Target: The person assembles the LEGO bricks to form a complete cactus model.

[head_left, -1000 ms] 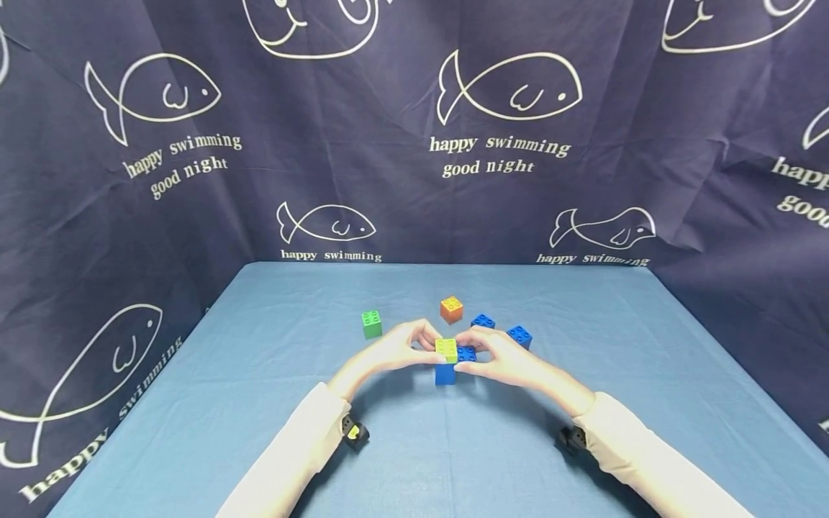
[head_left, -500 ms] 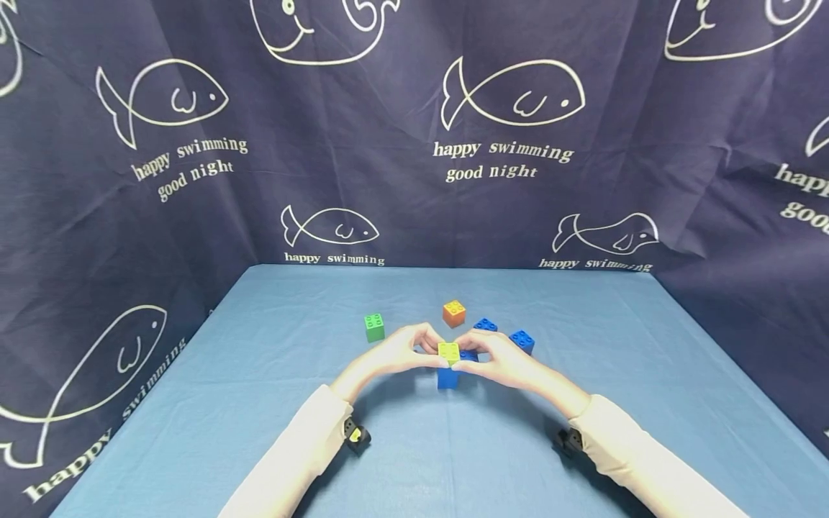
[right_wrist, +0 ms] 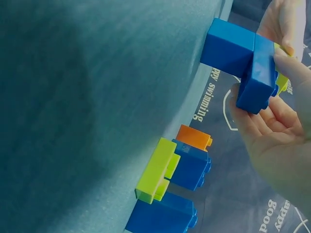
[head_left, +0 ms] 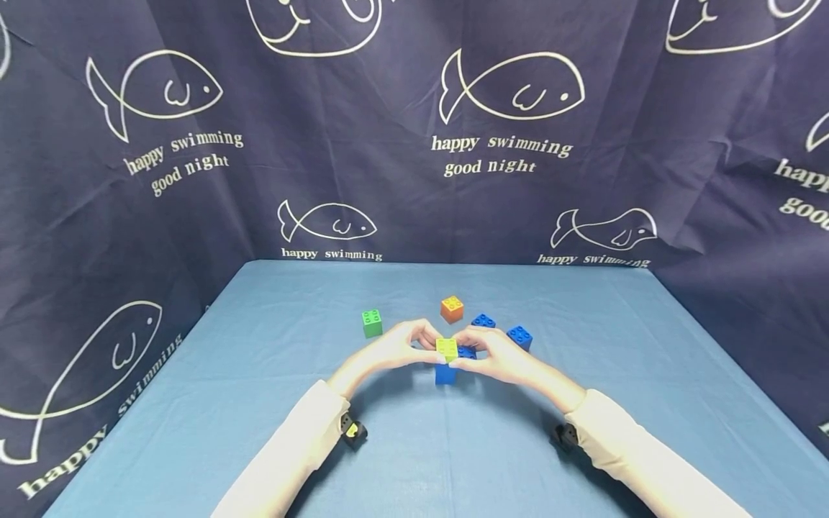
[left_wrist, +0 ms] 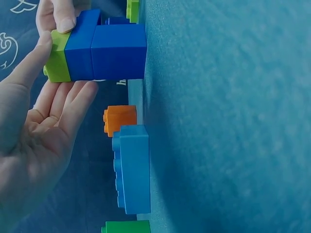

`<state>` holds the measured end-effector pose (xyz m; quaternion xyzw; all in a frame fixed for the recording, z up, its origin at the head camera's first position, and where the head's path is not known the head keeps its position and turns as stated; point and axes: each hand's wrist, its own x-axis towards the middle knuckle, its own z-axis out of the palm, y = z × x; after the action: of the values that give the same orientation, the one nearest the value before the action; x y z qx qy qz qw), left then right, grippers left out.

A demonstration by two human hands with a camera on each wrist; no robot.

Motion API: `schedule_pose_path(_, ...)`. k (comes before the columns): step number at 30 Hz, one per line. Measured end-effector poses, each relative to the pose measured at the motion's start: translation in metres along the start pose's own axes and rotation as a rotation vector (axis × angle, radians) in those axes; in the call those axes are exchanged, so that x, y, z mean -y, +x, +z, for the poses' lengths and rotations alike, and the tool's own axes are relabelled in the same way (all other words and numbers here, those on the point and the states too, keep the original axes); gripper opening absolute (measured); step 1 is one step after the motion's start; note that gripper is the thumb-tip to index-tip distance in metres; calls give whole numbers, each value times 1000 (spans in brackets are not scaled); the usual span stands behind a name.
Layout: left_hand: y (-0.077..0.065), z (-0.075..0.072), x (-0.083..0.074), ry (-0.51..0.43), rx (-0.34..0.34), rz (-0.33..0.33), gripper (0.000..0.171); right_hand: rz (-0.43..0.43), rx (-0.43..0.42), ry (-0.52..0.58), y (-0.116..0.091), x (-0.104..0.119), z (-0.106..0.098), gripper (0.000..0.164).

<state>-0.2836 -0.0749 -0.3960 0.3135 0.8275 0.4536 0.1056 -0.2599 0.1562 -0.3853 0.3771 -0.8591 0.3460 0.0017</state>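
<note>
A lime-green brick (head_left: 445, 348) sits on top of a small stack. Under it lies a blue brick (left_wrist: 80, 51) that juts out to the right, with another blue brick (left_wrist: 119, 53) below as the base. My left hand (head_left: 401, 347) pinches the lime-green brick from the left, thumb in front and fingers behind. From the right, my right hand (head_left: 501, 357) holds the jutting blue brick (right_wrist: 255, 77) between thumb and fingers. Its thumb tip reaches the lime-green brick's near side. The hands' fingertips nearly meet, partly hiding the upper bricks.
Behind the hands stand a green brick (head_left: 372, 324), an orange brick (head_left: 452, 309) and two blue bricks (head_left: 483, 321). The left wrist view also has a long light-blue brick (left_wrist: 135, 170). Another lime-green brick (right_wrist: 158, 170) appears in the right wrist view. A blue cloth (head_left: 259, 345) covers the table.
My right hand has shifted slightly left, its thumb tip now at the lime-green brick and covering more of the jutting blue brick. My left hand keeps its hold. The head view wobbled a little.
</note>
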Motion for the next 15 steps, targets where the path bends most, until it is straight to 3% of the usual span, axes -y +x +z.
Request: schedule_pose_path(15,-2,-4,6,-62,2,89,30,21,3,39,-2,2,1,33)
